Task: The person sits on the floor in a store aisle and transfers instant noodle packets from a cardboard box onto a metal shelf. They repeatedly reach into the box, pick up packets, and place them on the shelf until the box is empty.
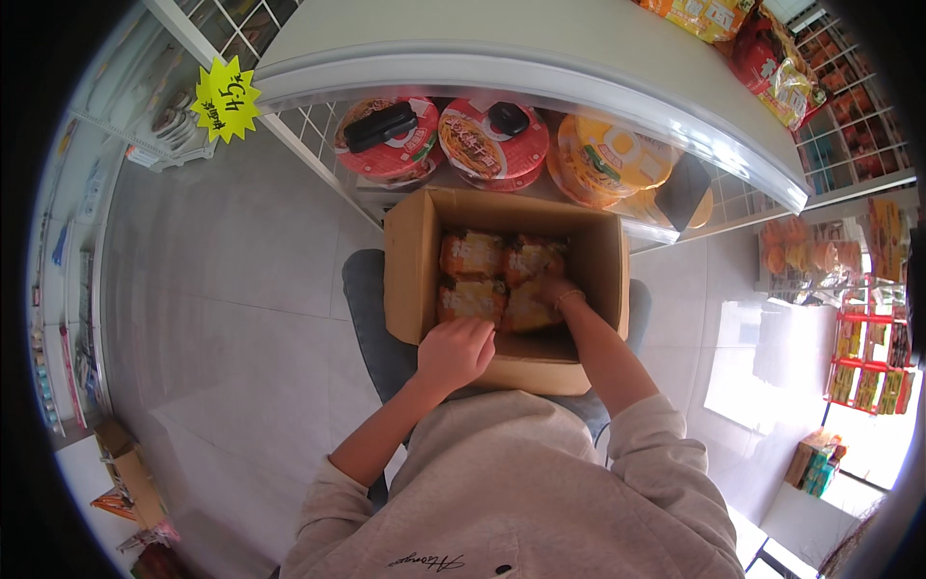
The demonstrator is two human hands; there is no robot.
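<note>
An open cardboard box (409, 271) sits on my lap, against the lower shelf of a rack. Inside lie several orange-and-yellow noodle packs (471, 253) in two columns. My left hand (456, 351) is curled over the box's near rim, its fingertips bent inward beside the nearest left pack. Deep in the box, my right hand (553, 293) touches the packs of the right column. Its fingers are blurred and dim, so whether they grip the near right pack (527, 307) is unclear.
Red instant noodle bowls (494, 141) and yellow ones (615, 155) stand on the lower shelf, under an upper shelf (535, 32) with a metal front edge. Bagged noodles (778, 69) lie at its right end. A yellow price tag (226, 99) hangs at the left corner.
</note>
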